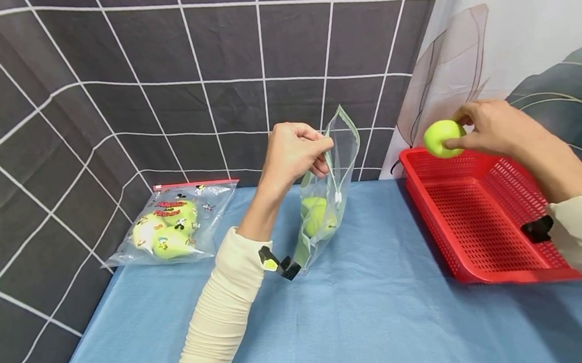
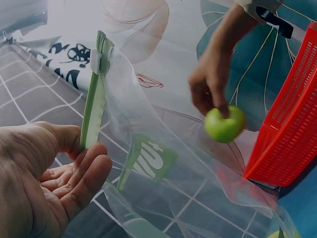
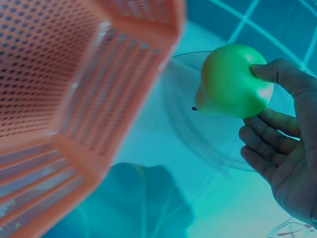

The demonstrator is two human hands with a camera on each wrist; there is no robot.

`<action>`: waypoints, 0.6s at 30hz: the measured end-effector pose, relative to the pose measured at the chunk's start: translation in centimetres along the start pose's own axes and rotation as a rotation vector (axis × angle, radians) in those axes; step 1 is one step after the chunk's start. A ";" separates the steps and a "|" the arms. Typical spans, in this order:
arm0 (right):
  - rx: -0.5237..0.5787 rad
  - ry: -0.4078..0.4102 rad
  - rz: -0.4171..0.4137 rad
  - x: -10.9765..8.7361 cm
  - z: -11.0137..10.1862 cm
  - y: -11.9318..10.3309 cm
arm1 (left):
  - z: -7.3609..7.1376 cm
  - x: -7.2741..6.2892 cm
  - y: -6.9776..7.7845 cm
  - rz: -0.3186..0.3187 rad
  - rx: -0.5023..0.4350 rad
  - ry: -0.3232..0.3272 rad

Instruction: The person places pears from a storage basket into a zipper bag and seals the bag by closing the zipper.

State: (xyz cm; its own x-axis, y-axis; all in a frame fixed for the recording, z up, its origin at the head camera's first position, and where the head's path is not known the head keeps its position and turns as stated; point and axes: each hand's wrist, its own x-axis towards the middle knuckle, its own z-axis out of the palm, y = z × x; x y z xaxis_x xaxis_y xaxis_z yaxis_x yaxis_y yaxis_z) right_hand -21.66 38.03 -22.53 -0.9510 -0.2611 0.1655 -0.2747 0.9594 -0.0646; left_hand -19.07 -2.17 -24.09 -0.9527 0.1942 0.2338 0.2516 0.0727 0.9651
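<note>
My left hand [image 1: 296, 150] pinches the green zip edge of a clear slider bag [image 1: 343, 160] between thumb and finger, holding it upright with its mouth parted. Low inside that bag lies yellow-green fruit [image 1: 316, 216]. In the left wrist view the white slider [image 2: 95, 61] sits at one end of the zip strip. My right hand [image 1: 494, 125] holds a green pear [image 1: 441, 138] above the far rim of the red basket [image 1: 434, 238]. From the right wrist view, thumb and fingers grip the pear [image 3: 235, 82], its short dark stem pointing away from the palm.
A second zip bag [image 1: 220, 198], with a red closure and cartoon prints, lies at the back left holding several yellow-green fruits [image 1: 172, 242]. Blue cloth [image 1: 333, 326] covers the table. A dark grid-patterned curtain [image 1: 219, 50] hangs behind, with a pale printed one at right.
</note>
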 end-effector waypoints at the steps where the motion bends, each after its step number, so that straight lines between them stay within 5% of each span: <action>1: 0.007 0.015 -0.001 0.0 -0.4 -0.5 | 0.0 0.0 0.0 0.001 0.000 -0.001; 8: 0.097 0.146 0.005 -0.2 -2.8 -3.9 | 0.2 -0.1 0.1 0.003 0.004 -0.003; 18: 0.204 0.366 -0.094 -0.1 -4.7 -9.4 | 0.4 -0.1 -0.1 0.015 -0.001 0.001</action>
State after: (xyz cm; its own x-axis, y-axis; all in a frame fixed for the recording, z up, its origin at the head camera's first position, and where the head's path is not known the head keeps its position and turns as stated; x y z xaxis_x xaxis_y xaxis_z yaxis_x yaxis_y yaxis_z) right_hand -18.32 29.51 -17.34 -0.8177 -0.2558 0.5157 -0.4147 0.8831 -0.2196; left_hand -18.92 -1.84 -24.26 -0.9488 0.1944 0.2488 0.2662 0.0689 0.9614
